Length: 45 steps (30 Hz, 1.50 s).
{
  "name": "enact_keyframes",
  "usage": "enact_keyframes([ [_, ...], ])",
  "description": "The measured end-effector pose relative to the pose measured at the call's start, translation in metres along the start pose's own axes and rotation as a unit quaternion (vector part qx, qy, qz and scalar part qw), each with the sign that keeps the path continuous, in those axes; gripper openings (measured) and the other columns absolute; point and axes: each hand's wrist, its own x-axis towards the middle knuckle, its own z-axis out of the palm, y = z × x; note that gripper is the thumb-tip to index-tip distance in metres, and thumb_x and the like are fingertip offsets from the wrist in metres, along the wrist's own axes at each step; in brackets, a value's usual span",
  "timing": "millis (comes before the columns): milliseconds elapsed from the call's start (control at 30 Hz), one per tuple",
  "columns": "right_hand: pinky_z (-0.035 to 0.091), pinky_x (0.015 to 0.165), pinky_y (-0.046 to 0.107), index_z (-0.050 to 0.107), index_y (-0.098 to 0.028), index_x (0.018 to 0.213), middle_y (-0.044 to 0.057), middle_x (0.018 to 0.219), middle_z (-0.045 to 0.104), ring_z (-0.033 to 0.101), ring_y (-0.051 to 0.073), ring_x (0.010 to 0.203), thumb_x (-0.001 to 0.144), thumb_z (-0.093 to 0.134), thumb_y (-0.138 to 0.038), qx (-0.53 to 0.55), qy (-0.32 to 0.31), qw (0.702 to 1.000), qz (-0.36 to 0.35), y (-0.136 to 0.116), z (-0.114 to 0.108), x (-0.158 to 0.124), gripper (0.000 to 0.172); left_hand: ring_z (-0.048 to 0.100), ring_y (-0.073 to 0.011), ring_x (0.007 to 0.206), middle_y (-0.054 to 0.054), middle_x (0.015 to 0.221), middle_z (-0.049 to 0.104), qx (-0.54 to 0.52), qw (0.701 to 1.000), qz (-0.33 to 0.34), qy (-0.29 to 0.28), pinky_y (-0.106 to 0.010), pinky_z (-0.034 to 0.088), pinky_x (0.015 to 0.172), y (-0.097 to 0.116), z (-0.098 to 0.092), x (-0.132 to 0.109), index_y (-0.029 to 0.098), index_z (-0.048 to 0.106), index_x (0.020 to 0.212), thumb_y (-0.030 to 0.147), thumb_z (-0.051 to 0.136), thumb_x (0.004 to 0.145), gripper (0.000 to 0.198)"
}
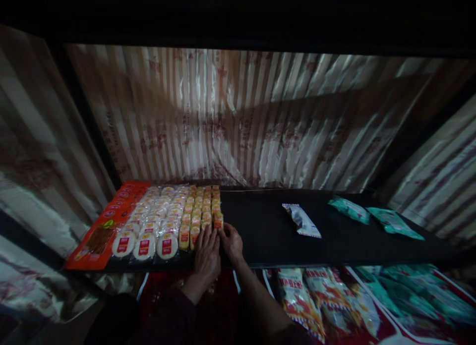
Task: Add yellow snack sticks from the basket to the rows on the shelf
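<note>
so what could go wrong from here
The left hand and right hand are close against the tightly set yellow packs, so a push might knock neighbours out of line. The front round white crackers sit near the front edge of the black shelf, so a bump could send one off.

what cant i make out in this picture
Head view, yellow packets: some hidden by the fingers of the left hand.
Head view, right hand: its fingers hide whether it grips a packet.
Head view, round white packs: finer print too small.
Head view, red crate: contents obscured by arms and shadow.
</note>
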Motion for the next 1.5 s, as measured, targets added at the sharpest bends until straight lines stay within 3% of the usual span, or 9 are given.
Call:
enact_keyframes([
  [233,0.05,0.076,0.029,0.066,-0.019,0.1,0.006,0.095,0.07,0.065,0.019,0.084,0.078,0.05,-0.041,-0.001,0.003,1.0,-0.009,0.003,0.007,0.009,0.034,0.025,-0.0251,0.138,-0.008,0.139,0.047,0.011,0.999,0.017,-0.033,-0.046,0.021,0.113,-0.006,0.0,0.002,0.013,0.057,0.122,0.021,0.045,0.081,0.043],
  [400,0.05,0.078,0.029,0.065,-0.021,0.102,0.005,0.097,0.069,0.064,0.018,0.087,0.08,0.048,-0.04,-0.011,0.002,1.0,-0.012,0.003,0.008,0.012,0.033,0.027,-0.0244,0.137,-0.008,0.14,0.046,0.007,0.999,0.035,-0.023,-0.047,0.021,0.112,-0.009,0.004,0.004,0.014,0.058,0.119,0.022,0.043,0.083,0.04],
  [733,0.047,0.081,0.027,0.066,-0.019,0.106,0.008,0.096,0.068,0.062,0.019,0.089,0.084,0.046,-0.037,-0.085,0.002,0.995,-0.044,-0.001,0.009,0.009,0.035,0.028,-0.0203,0.137,-0.008,0.142,0.044,0.035,0.998,0.054,0.0,-0.043,0.016,0.114,-0.014,0.008,0.009,0.013,0.042,0.135,0.024,0.037,0.087,0.049],
  [867,0.045,0.089,0.031,0.065,-0.017,0.106,0.011,0.107,0.066,0.059,0.02,0.1,0.087,0.04,-0.037,-0.078,0.012,0.995,-0.06,-0.001,0.013,0.007,0.038,0.026,-0.0211,0.138,-0.008,0.142,0.042,0.038,0.998,0.058,-0.002,-0.044,0.015,0.114,-0.015,0.008,0.008,0.012,0.039,0.137,0.024,0.036,0.086,0.052],
  [1100,0.033,0.106,0.036,0.051,-0.009,0.126,0.015,0.131,0.054,0.046,0.022,0.124,0.091,0.027,-0.04,-0.066,-0.003,0.996,-0.066,-0.001,0.022,0.002,0.053,0.027,-0.0196,0.137,-0.007,0.144,0.041,0.055,0.996,0.066,-0.003,-0.043,0.012,0.114,-0.015,0.008,0.008,0.014,0.032,0.14,0.021,0.037,0.085,0.056],
  [1267,0.031,0.108,0.038,0.05,-0.007,0.128,0.016,0.131,0.053,0.044,0.023,0.126,0.092,0.02,-0.044,-0.071,-0.024,0.994,-0.079,-0.001,0.023,0.0,0.06,0.025,-0.0187,0.138,-0.006,0.144,0.04,0.059,0.996,0.063,-0.005,-0.042,0.011,0.115,-0.014,0.008,0.008,0.015,0.026,0.143,0.023,0.039,0.085,0.06],
  [1500,0.029,0.11,0.039,0.044,-0.004,0.132,0.018,0.136,0.048,0.042,0.023,0.128,0.091,0.019,-0.047,-0.071,-0.021,0.996,-0.045,0.0,0.022,0.0,0.065,0.023,-0.0195,0.138,-0.007,0.145,0.039,0.054,0.996,0.065,-0.008,-0.043,0.01,0.115,-0.014,0.005,0.008,0.015,0.024,0.143,0.025,0.041,0.085,0.062],
])
